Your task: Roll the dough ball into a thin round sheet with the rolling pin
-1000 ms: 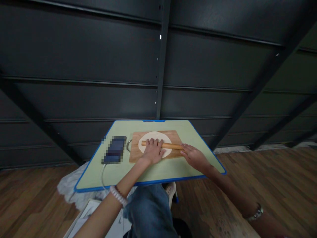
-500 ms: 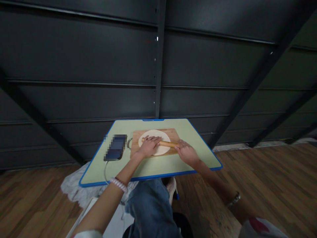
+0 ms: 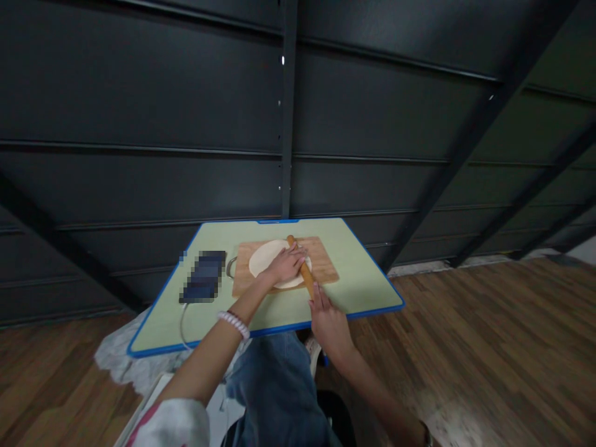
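A wooden rolling pin [image 3: 307, 278] lies slantwise over the right part of a thin round sheet of dough [image 3: 261, 257]. Beneath the dough is a wooden cutting board [image 3: 326, 264] with a metal handle at its left. My left hand [image 3: 285, 263] is on the upper-middle part of the pin, fingers laid over it and palm above the dough. At the near end of the pin, my right hand [image 3: 329, 323] is closed on it with the fingers along its top, just over the table's front edge. The dough's middle is partly hidden by my left hand.
The board rests on a small pale-green table [image 3: 361, 273] with a blue rim. A dark, pixelated phone-like device [image 3: 205, 276] lies left of the board, its white cable [image 3: 182, 323] running off the front edge. A dark panelled wall [image 3: 223, 186] stands behind.
The rolling pin has turned from nearly crosswise to pointing away from me. My right hand has swung toward me and left with its end; the left hand stays on the pin. The view has shifted slightly.
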Action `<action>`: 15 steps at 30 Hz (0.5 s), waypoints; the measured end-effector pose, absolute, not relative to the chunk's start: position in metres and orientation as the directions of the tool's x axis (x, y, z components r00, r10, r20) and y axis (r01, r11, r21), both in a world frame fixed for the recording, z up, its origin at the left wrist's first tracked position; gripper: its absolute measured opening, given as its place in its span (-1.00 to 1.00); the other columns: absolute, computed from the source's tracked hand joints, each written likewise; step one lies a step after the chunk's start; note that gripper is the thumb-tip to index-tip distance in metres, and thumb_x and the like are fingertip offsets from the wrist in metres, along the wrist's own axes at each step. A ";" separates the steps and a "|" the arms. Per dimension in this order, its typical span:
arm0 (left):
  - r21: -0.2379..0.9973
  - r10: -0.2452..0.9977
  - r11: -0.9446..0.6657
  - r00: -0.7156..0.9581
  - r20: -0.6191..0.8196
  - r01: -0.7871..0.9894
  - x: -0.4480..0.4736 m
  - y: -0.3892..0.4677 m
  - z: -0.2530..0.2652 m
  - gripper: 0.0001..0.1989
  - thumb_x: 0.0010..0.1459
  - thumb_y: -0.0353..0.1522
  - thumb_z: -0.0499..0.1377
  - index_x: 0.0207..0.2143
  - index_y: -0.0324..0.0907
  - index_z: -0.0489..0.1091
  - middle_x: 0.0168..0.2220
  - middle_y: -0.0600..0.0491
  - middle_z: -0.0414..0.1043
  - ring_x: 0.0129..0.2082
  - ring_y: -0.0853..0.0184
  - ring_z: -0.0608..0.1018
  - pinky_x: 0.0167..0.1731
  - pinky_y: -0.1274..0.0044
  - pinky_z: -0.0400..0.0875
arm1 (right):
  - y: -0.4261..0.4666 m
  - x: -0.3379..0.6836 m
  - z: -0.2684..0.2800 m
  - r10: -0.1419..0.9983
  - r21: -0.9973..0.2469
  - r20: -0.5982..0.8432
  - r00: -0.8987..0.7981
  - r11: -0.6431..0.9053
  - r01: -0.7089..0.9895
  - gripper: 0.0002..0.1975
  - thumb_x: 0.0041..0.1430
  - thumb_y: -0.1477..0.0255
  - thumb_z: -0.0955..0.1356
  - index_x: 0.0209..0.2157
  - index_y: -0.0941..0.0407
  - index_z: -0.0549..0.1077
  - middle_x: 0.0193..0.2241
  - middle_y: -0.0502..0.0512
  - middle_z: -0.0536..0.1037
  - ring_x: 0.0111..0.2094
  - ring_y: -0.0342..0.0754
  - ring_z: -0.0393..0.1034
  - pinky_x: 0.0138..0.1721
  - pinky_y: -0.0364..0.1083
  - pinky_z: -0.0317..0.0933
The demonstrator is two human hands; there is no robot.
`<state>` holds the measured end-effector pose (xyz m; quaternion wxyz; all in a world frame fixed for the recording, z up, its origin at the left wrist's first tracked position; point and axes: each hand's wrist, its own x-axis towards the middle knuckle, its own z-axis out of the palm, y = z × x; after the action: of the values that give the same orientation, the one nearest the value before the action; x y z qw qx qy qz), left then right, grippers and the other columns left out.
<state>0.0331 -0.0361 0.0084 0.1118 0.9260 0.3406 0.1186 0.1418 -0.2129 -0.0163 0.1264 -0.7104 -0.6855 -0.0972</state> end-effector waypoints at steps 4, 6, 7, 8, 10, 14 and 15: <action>0.271 0.639 -0.762 0.752 0.165 0.588 0.034 -0.035 0.005 -0.53 0.30 -0.25 -0.27 0.11 -0.17 0.21 0.22 0.00 0.12 0.26 0.26 0.04 0.18 0.26 -0.01 | -0.215 0.132 -0.020 0.931 -0.085 0.365 -0.013 0.047 0.995 -0.53 0.23 0.60 0.10 0.18 0.31 0.14 0.16 0.40 0.20 0.05 0.09 0.30 -0.09 -0.02 0.33; 0.278 0.632 -0.768 0.753 0.185 0.577 0.028 -0.035 0.002 -0.55 0.30 -0.27 -0.26 0.10 -0.16 0.23 0.23 0.01 0.10 0.26 0.26 0.05 0.19 0.26 -0.01 | -0.216 0.129 -0.023 0.922 -0.102 0.384 -0.050 0.096 0.990 -0.47 0.13 0.68 0.13 0.17 0.33 0.14 0.17 0.40 0.17 0.12 0.09 0.21 -0.01 0.00 0.28; 0.288 0.633 -0.768 0.749 0.197 0.573 0.025 -0.035 0.001 -0.56 0.30 -0.28 -0.26 0.08 -0.14 0.24 0.24 0.03 0.09 0.26 0.26 0.05 0.19 0.26 -0.01 | -0.217 0.128 -0.024 0.915 -0.112 0.398 -0.068 0.123 0.986 -0.44 0.08 0.71 0.14 0.17 0.34 0.16 0.18 0.40 0.17 0.16 0.09 0.15 0.03 0.01 0.25; 0.304 0.637 -0.763 0.744 0.203 0.570 0.021 -0.036 0.000 -0.57 0.29 -0.28 -0.26 0.08 -0.12 0.24 0.24 0.05 0.08 0.25 0.26 0.07 0.18 0.25 0.00 | -0.218 0.126 -0.025 0.906 -0.122 0.415 -0.088 0.151 0.981 -0.42 0.04 0.72 0.15 0.16 0.35 0.18 0.18 0.40 0.16 0.18 0.09 0.10 0.08 0.01 0.20; 0.344 0.655 -0.744 0.727 0.205 0.573 0.013 -0.038 -0.001 -0.58 0.29 -0.29 -0.26 0.09 -0.09 0.21 0.24 0.06 0.09 0.23 0.27 0.12 0.16 0.25 0.06 | -0.218 0.122 -0.026 0.883 -0.143 0.451 -0.131 0.216 0.966 -0.42 0.01 0.73 0.16 0.13 0.37 0.22 0.18 0.38 0.17 0.22 0.09 0.00 0.14 0.02 0.13; 0.345 0.686 -0.721 0.693 0.225 0.602 0.003 -0.044 0.003 -0.60 0.27 -0.29 -0.22 0.09 -0.12 0.17 0.21 -0.01 0.13 0.20 0.27 0.17 0.16 0.26 0.06 | -0.215 0.113 -0.026 0.836 -0.206 0.503 -0.221 0.363 0.909 -0.49 0.07 0.71 0.14 0.10 0.37 0.27 0.11 0.33 0.31 0.22 0.02 0.02 0.19 0.01 0.06; 0.329 0.695 -0.715 0.682 0.229 0.617 0.002 -0.046 0.005 -0.60 0.28 -0.27 -0.21 0.08 -0.12 0.18 0.20 -0.02 0.14 0.21 0.24 0.15 0.17 0.23 0.02 | -0.213 0.110 -0.026 0.826 -0.228 0.514 -0.232 0.392 0.891 -0.51 0.09 0.71 0.14 0.08 0.35 0.30 0.07 0.31 0.36 0.20 0.01 0.06 0.19 0.01 0.06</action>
<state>0.0018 -0.0461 0.0051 0.1134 0.9100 0.3604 0.1708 0.1099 -0.2132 -0.0261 0.2887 -0.5485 -0.7827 -0.0564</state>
